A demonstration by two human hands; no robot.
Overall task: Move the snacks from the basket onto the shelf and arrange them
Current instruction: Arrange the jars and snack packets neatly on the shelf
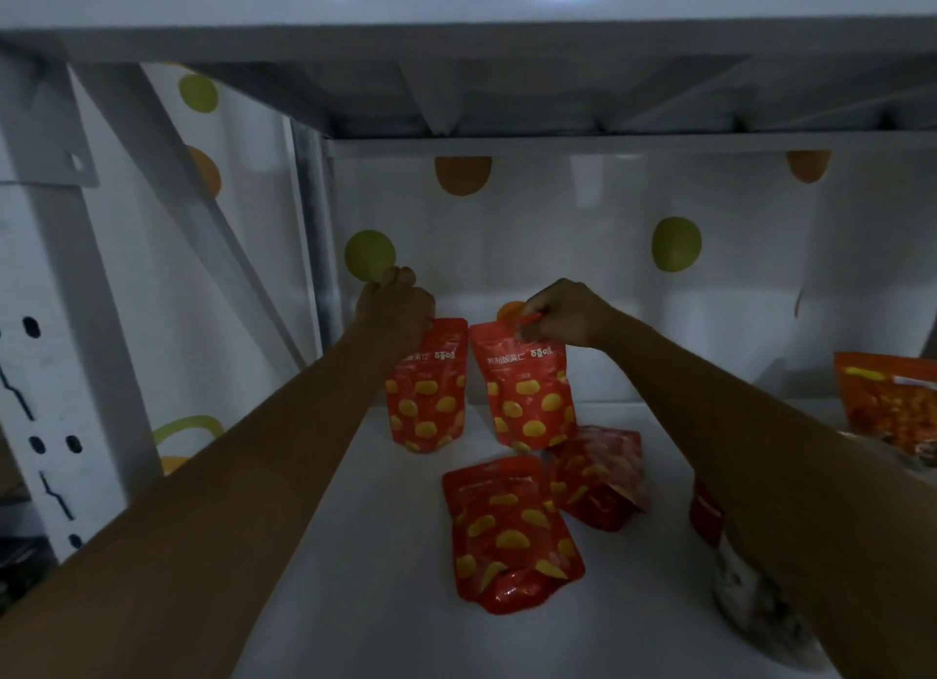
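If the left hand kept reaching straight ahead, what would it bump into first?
Probably the white back wall with coloured dots: the left hand already tops the upright red snack pouch. Depth is unclear.

Red pouch [527, 389] — white print reads 熟制板栗仁 百草味.

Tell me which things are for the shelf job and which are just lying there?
For the job: left hand on standing pouch; right hand pinching tilted pouch; two flat pouches; shelf.

Just there: orange bag; dotted wall.
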